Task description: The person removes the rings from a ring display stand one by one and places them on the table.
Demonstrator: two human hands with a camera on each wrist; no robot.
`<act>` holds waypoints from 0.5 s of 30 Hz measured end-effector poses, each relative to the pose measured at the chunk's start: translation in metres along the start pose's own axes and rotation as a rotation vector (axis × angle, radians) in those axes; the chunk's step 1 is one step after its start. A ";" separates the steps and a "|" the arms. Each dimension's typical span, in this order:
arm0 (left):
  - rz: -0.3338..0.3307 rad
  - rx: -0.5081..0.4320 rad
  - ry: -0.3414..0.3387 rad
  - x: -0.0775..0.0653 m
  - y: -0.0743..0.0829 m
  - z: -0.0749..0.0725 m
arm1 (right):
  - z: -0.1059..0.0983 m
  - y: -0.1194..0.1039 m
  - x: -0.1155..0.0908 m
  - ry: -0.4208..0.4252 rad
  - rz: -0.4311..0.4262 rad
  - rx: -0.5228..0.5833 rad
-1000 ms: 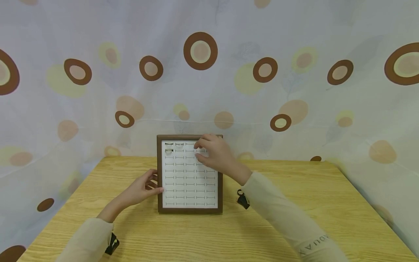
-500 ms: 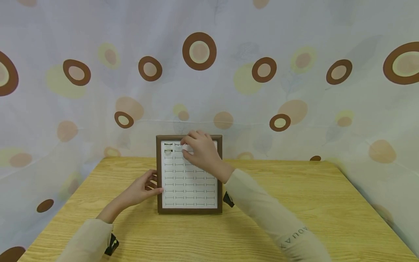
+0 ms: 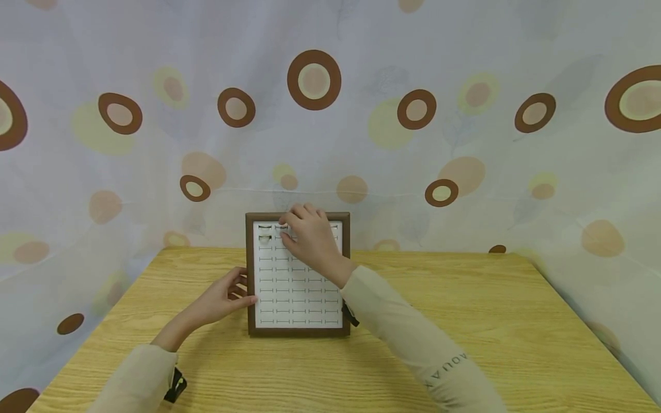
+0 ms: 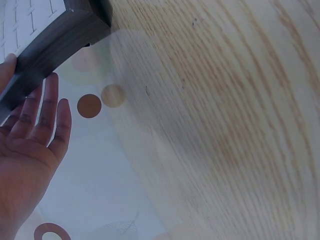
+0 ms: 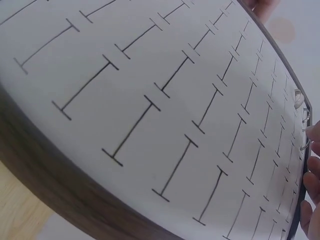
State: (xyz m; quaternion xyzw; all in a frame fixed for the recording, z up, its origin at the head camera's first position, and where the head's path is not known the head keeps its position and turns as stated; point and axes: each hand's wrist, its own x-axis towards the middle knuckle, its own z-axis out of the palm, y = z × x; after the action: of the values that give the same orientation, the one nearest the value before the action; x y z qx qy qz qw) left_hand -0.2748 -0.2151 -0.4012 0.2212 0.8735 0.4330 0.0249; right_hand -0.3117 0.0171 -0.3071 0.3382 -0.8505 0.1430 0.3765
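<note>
A ring display board (image 3: 301, 287) with a brown frame and white slotted face stands tilted upright on the table. My left hand (image 3: 222, 298) holds its left side, thumb on the front of the frame and fingers behind, as the left wrist view (image 4: 30, 150) also shows. At the top row my right hand (image 3: 315, 235) pinches at the second ring (image 3: 281, 228), index finger above and thumb below. Another ring (image 3: 265, 228) sits in the top left slot, and a third ring (image 3: 265, 238) in the slot under it. In the right wrist view, my right fingertips (image 5: 312, 132) are at the board's far edge.
The wooden table (image 3: 454, 321) runs out to both sides of the board. Behind it hangs a pale curtain (image 3: 351, 143) with brown and yellow circles. A black clip-like piece (image 3: 175, 385) is at the left sleeve.
My right hand has moved left along the top row, from the middle slots to the second ring. My left hand has kept its grip on the frame.
</note>
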 end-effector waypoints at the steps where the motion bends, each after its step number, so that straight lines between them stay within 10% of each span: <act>1: 0.001 0.000 0.000 0.000 0.000 0.000 | 0.001 0.000 0.000 0.004 0.001 -0.001; 15: 0.002 0.007 -0.002 -0.002 0.003 0.000 | 0.013 -0.002 -0.001 0.137 0.012 0.003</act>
State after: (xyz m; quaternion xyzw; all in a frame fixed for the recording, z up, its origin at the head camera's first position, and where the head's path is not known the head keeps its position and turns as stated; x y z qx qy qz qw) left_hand -0.2717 -0.2145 -0.3986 0.2225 0.8748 0.4297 0.0246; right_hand -0.3168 0.0094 -0.3163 0.3229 -0.8247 0.1693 0.4324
